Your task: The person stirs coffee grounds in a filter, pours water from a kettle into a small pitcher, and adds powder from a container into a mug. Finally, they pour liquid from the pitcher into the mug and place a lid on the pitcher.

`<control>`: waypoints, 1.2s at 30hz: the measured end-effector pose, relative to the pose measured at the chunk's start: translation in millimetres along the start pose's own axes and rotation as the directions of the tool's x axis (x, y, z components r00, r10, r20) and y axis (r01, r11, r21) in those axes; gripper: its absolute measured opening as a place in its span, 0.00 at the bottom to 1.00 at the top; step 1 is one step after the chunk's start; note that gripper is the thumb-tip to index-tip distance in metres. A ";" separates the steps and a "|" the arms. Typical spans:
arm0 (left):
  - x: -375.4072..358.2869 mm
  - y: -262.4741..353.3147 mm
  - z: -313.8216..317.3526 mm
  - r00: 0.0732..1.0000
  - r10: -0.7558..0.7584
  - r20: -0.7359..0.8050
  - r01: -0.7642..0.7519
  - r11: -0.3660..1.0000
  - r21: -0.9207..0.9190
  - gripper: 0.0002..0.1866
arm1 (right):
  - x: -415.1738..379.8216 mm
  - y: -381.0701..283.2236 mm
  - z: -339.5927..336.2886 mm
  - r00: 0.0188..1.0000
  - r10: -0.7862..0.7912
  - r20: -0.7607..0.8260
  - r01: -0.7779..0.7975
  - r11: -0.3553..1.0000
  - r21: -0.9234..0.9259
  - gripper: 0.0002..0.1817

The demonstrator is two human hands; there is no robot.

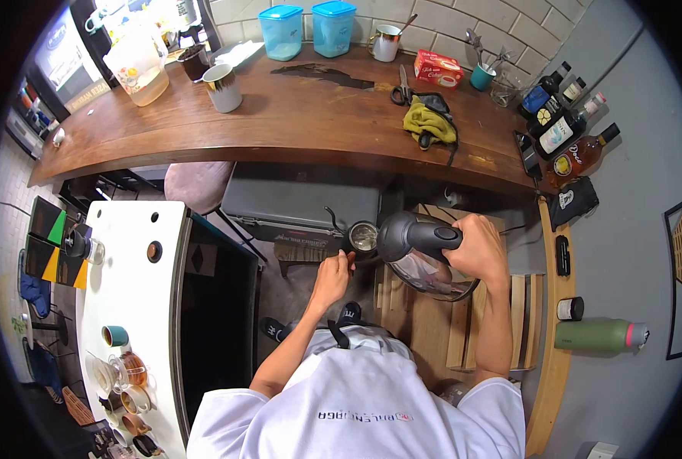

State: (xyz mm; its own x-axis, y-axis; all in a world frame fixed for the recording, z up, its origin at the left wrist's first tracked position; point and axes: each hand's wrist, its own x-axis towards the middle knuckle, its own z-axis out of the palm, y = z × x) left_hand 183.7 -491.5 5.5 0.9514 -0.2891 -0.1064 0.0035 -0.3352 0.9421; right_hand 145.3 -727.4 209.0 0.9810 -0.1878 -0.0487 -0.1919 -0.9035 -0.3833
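My right hand (pixel 478 249) is wrapped round the black handle of a large electric kettle (pixel 432 275) with a shiny body. This kettle is tilted, its black top end close beside the open mouth of a small dark gooseneck kettle (pixel 364 236). The smaller kettle's thin curved spout points away to the left, and its inside looks pale and shiny. At its near side, my left hand (pixel 335 277) has its fingers closed at the handle, which is mostly hidden. Whether water is flowing between the two I cannot make out.
A wooden counter (pixel 318 130) runs ahead, bearing a white mug (pixel 223 88), scissors (pixel 402 90), a yellow-green cloth (pixel 429 122) and several bottles (pixel 578 157). To the left stands a white-topped counter (pixel 130 283) with cups. A green flask (pixel 597 335) lies on the right ledge.
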 end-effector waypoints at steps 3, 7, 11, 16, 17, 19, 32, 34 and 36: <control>-0.1 -0.6 1.5 1.000 -0.015 -0.001 0.015 1.000 -0.017 0.31 | -0.6 0.2 -0.6 1.000 -0.003 0.001 0.003 1.000 0.000 0.11; 1.6 -6.2 4.7 1.000 -0.008 -0.003 0.008 1.000 -0.021 0.31 | -0.7 1.4 -0.9 1.000 -0.012 -0.007 0.013 1.000 0.007 0.10; 3.4 -8.8 8.4 1.000 -0.024 -0.011 0.023 0.998 -0.061 0.31 | 0.8 5.6 2.0 1.000 -0.017 -0.019 0.017 1.000 0.003 0.10; 4.7 -3.3 7.3 0.999 -0.042 -0.005 0.042 0.997 -0.062 0.31 | 2.1 7.6 3.3 0.999 -0.021 -0.028 0.021 1.000 0.004 0.10; 5.3 -4.1 7.5 0.999 -0.036 -0.002 0.036 0.998 -0.056 0.31 | 2.3 9.3 4.9 0.999 -0.021 -0.029 0.021 1.000 0.004 0.10; 6.5 -5.7 7.8 1.000 -0.029 0.000 0.028 0.998 -0.051 0.32 | 2.4 13.4 8.6 0.997 -0.045 -0.065 0.045 0.999 0.004 0.11; 7.4 -3.6 8.3 1.000 -0.023 -0.009 0.023 0.998 -0.061 0.32 | -0.2 12.0 8.8 0.998 -0.040 -0.047 0.042 0.998 0.051 0.11; 7.9 -4.1 8.9 1.000 -0.017 -0.002 0.017 0.998 -0.058 0.32 | -0.3 14.7 11.2 0.998 -0.045 -0.049 0.048 0.998 0.050 0.11; 8.2 -6.0 10.5 1.000 -0.008 -0.002 0.007 0.999 -0.053 0.32 | -0.4 15.0 11.6 0.998 -0.041 -0.048 0.043 0.998 0.052 0.11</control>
State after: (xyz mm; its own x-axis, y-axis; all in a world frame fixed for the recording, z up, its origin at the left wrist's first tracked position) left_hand 188.2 -501.3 -4.3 0.9518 -0.2852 -0.1130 0.0268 -0.2896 0.9568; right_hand 142.4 -736.4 192.6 0.9855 -0.1693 0.0113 -0.1478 -0.8892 -0.4329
